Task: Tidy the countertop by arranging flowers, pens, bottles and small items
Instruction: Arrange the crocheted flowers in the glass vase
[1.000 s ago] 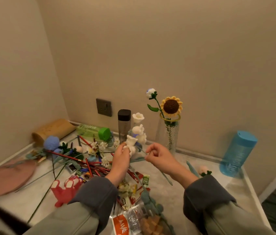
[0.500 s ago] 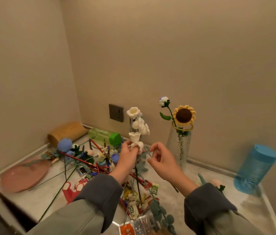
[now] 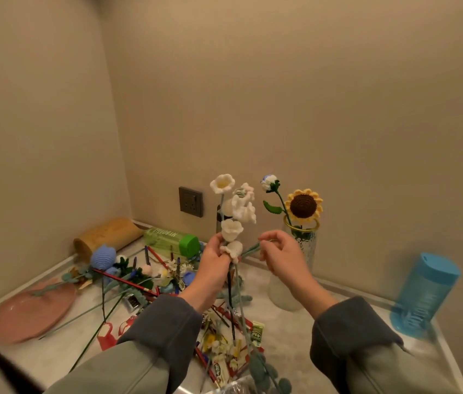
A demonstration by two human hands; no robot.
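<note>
White flower spray (image 3: 234, 211) upright over counter (image 3: 295, 331), left hand (image 3: 213, 263) fingers gripping its stems, right hand (image 3: 281, 257) fingers pinching green stalk (image 3: 250, 249).

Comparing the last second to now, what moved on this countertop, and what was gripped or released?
The left hand raised the white flower sprig from low over the countertop until its top bloom is higher than the sunflower. The right hand rose with it, fingers still pinching a green side stem. Nothing was let go. The vase, blue bottle and green bottle stayed put.
</note>
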